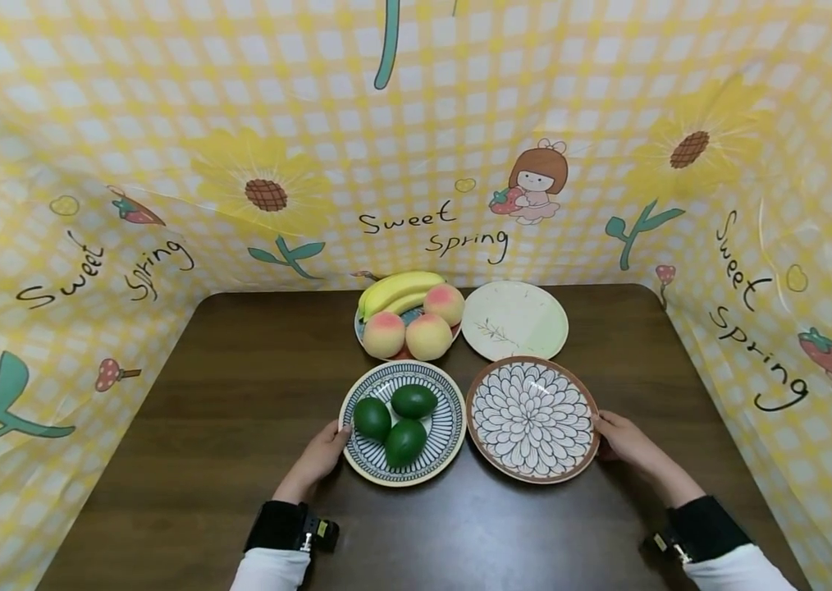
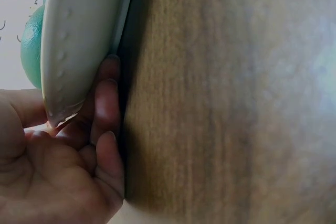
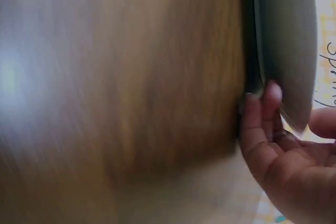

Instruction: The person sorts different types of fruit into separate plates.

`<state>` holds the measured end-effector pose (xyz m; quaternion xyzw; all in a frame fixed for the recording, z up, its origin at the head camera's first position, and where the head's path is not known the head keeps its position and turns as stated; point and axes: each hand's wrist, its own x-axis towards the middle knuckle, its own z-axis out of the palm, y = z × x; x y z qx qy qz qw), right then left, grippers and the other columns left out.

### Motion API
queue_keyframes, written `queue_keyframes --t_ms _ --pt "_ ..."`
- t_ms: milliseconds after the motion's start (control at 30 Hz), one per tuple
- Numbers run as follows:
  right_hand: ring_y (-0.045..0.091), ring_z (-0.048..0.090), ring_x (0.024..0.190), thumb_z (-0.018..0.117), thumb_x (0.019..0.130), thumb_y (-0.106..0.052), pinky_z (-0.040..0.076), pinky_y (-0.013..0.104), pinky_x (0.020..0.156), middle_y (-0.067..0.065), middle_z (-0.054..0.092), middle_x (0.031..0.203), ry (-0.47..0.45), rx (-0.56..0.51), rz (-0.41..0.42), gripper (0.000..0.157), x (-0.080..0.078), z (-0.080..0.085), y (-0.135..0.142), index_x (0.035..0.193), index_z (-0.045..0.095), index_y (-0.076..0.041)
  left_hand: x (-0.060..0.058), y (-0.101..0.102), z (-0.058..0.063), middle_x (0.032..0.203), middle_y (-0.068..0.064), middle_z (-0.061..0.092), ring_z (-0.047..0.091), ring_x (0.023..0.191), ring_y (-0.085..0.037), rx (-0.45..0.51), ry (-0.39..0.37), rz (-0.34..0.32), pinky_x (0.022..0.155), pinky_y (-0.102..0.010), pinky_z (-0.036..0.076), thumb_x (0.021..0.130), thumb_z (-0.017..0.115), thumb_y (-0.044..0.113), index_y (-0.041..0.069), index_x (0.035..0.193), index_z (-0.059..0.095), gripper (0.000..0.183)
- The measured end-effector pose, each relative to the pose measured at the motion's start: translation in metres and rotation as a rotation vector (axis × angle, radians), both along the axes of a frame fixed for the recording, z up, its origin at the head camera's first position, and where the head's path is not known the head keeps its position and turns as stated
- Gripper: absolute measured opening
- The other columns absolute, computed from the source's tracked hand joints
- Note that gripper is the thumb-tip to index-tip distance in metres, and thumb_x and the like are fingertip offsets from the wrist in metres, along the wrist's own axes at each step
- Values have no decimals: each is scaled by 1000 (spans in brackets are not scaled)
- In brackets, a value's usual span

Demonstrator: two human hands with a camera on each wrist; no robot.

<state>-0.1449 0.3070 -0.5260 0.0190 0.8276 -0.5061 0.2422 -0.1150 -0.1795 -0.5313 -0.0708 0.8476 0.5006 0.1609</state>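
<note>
My left hand point(image 1: 323, 453) grips the left rim of a plate point(image 1: 449, 427) with a dark striped pattern and pale yellow edge. Three smooth green avocados point(image 1: 405, 443) lie on it. In the left wrist view the thumb is at the upper rim and the fingers point(image 2: 106, 103) curl beneath the plate's pale underside point(image 2: 86, 30). On the other side, my right hand point(image 1: 624, 441) pinches the right rim of a brown-edged plate point(image 1: 532, 420) with a black-and-white petal pattern and nothing on it. Its fingers point(image 3: 252, 119) reach under that plate in the right wrist view.
Behind the striped plate, another plate point(image 1: 358, 331) holds bananas point(image 1: 401, 291) and three peaches point(image 1: 428, 337). A pale green plate point(image 1: 515, 320) stands to its right. All are on a dark wooden table point(image 1: 239, 394), with a yellow checked cloth point(image 1: 416, 131) hanging around it.
</note>
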Motion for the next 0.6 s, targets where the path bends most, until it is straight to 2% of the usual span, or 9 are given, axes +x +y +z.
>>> queue_keyframes --t_ms 33,100,167,233,300,367,467,533,600 --pt "10 65 81 27 113 -18 59 31 74 28 65 108 -19 -49 -10 54 2 -2 0 144 27 26 0 0 0 139 -34 57 50 136 -47 -10 4 -4 120 -59 34 111 37 18 -15 150 37 51" --pt "4 63 81 29 113 -18 57 27 74 19 68 105 -29 -79 -32 53 4 -3 -2 144 30 24 0 -3 1 131 -33 61 58 126 -44 -42 13 -28 112 -52 43 111 38 18 -16 147 38 50" --pt "3 62 81 29 113 -19 55 27 74 15 69 104 -29 -71 -44 53 6 -4 -3 145 32 23 -2 -5 3 121 -31 65 64 110 -37 -48 -3 -53 97 -44 52 111 39 18 -18 146 38 51" --pt "3 62 82 28 113 -20 55 27 74 18 69 107 -33 -67 -51 53 7 -5 -4 146 32 22 -3 -10 8 112 -29 66 68 96 -30 -66 -35 -67 82 -37 53 110 41 20 -18 147 36 53" --pt "2 62 84 28 113 -20 55 26 75 22 68 111 -42 -75 -56 54 6 -6 -4 148 30 20 -4 -17 17 107 -31 67 69 88 -29 -98 -52 -78 76 -37 55 110 42 22 -19 148 32 56" --pt "2 62 85 27 113 -20 55 25 76 22 67 113 -51 -95 -52 54 5 -7 -4 149 28 21 -6 -27 34 111 -35 67 71 90 -36 -177 -57 -79 80 -44 58 110 44 26 -17 150 28 62" --pt "1 61 84 27 113 -19 54 24 76 19 67 111 -72 -133 -46 55 3 -8 -4 150 25 21 -16 -42 66 125 -40 61 65 110 -48 -337 -29 -109 98 -57 53 107 49 36 -13 155 22 74" --pt "1 61 83 26 113 -18 54 24 75 17 67 109 -81 -153 -41 55 1 -9 -2 149 23 23 -28 -49 89 139 -41 53 56 125 -54 -436 -4 -150 106 -63 47 104 55 44 -9 158 19 84" --pt "1 60 82 26 112 -18 54 23 75 18 65 109 -86 -171 -41 55 0 -9 0 148 22 23 -44 -51 109 149 -40 44 46 136 -56 -483 34 -209 111 -67 41 100 60 48 -5 160 19 90"
